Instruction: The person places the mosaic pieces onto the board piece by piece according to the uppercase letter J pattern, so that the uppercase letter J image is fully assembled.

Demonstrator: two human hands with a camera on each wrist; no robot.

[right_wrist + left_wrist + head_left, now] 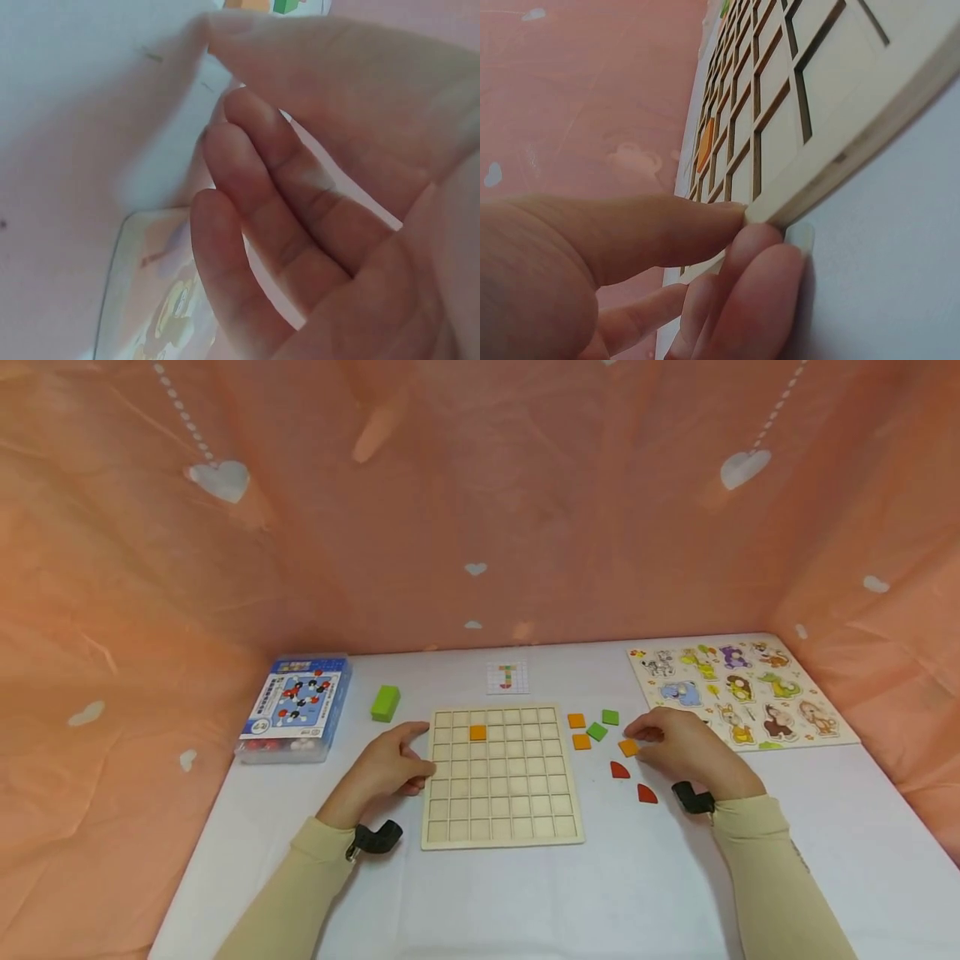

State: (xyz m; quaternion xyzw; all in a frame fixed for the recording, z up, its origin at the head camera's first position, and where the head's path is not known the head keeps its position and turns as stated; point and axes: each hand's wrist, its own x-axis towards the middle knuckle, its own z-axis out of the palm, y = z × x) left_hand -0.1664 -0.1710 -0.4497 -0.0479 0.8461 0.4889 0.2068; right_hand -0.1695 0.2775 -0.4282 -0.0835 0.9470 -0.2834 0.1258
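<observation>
A wooden grid board (pixel 498 785) lies in front of me, with one orange square tile (pixel 478 732) in a cell of an upper row. My left hand (pixel 386 768) pinches the board's left edge. In the left wrist view, its thumb (pixel 697 225) presses the rim and the other fingers bend below. My right hand (pixel 678 745) has thumb and index finger at another orange square tile (pixel 627 748), right of the board. The other fingers (pixel 255 180) curl loosely in the right wrist view, where the thumb hides most of the pinch.
Beside the board lie two orange tiles (pixel 576 721), two green tiles (pixel 597 732) and two red quarter-round pieces (pixel 620 770). Behind it is a pattern card (pixel 507 677). A green block (pixel 386 702) and a boxed set (pixel 294 708) stand left; an animal puzzle (pixel 738 693) lies right.
</observation>
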